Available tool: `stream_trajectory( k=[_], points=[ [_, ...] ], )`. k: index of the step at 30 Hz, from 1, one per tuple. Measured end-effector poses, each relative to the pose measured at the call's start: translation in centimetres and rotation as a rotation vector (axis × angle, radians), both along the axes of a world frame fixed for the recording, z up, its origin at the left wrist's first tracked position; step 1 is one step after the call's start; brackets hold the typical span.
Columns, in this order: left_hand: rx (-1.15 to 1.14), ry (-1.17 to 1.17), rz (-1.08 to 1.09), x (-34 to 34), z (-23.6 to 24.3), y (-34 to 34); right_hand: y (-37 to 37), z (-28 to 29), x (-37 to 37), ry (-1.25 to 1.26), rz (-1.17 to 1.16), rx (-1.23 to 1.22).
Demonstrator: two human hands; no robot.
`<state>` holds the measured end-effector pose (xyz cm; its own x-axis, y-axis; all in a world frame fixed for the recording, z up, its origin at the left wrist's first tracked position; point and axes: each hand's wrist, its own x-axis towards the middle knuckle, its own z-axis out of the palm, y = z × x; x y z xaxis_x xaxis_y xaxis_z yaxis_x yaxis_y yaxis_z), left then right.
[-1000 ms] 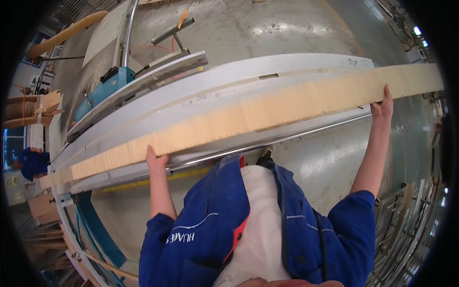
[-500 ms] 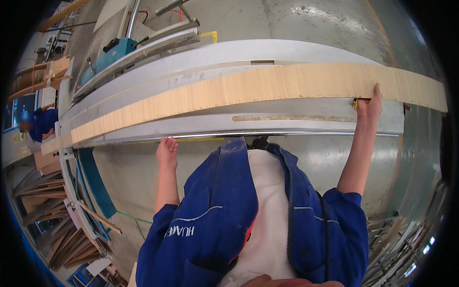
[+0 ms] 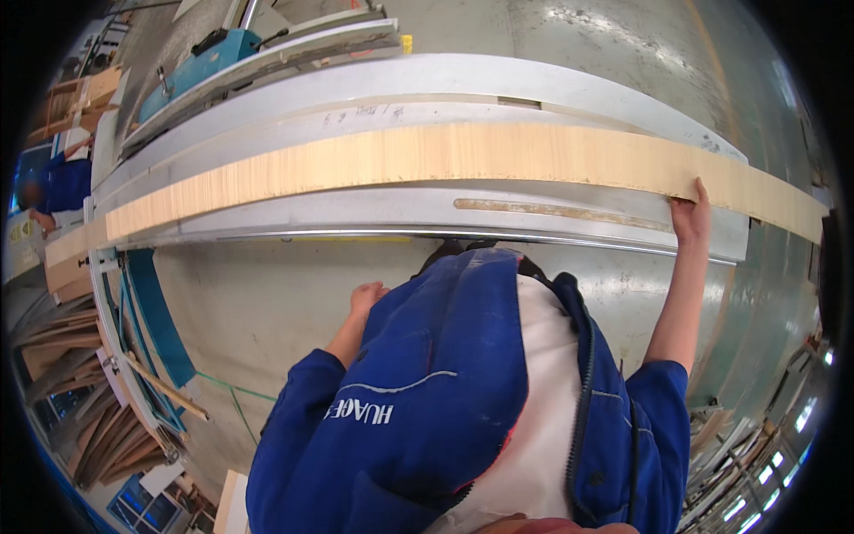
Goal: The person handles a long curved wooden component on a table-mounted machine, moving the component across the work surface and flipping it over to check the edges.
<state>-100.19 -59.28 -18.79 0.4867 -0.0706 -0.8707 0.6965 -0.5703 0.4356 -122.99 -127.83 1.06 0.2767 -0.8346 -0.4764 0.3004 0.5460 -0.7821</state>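
Observation:
A long, pale wooden board (image 3: 427, 153) lies across the machine's grey metal table (image 3: 391, 209), bowed by the lens. Toward its right end, my right hand (image 3: 692, 218) grips the near edge, with one finger up on the top face. The rest of that hand's fingers are partly hidden at the edge. Beside the front of my blue jacket (image 3: 400, 356), off the board, my left hand (image 3: 366, 296) is loosely closed, and I see nothing in it.
Behind the board runs a metal rail with a teal clamp unit (image 3: 200, 67). A co-worker in blue (image 3: 67, 182) stands at the far left, close to the board's end. Curved wooden pieces (image 3: 124, 436) are stacked at lower left. A slot (image 3: 551, 210) marks the table's near side.
My left hand has drawn back from the table edge toward my jacket. The board's right end sits lower in view. A small yellow-and-black thing by my right hand no longer shows.

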Motion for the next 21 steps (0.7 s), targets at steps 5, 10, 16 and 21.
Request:
stream_trajectory(
  k=[5,10,16,21],
  points=[
    [-0.101,0.072,0.249,-0.4,-1.5,-0.6,-0.8,0.1,-0.6,0.095,0.078,0.027],
    [-0.075,-0.005,0.199,-1.7,1.3,-4.3,0.0,0.8,-1.9,0.133,0.203,-0.021],
    [-0.127,-0.14,-0.019,-8.0,-0.6,-12.8,3.8,0.6,-9.5,0.227,0.398,-0.169],
    [-0.306,-0.175,-0.425,-16.4,10.0,-30.8,6.2,-7.4,-27.3,0.408,0.376,0.079]
  ],
)
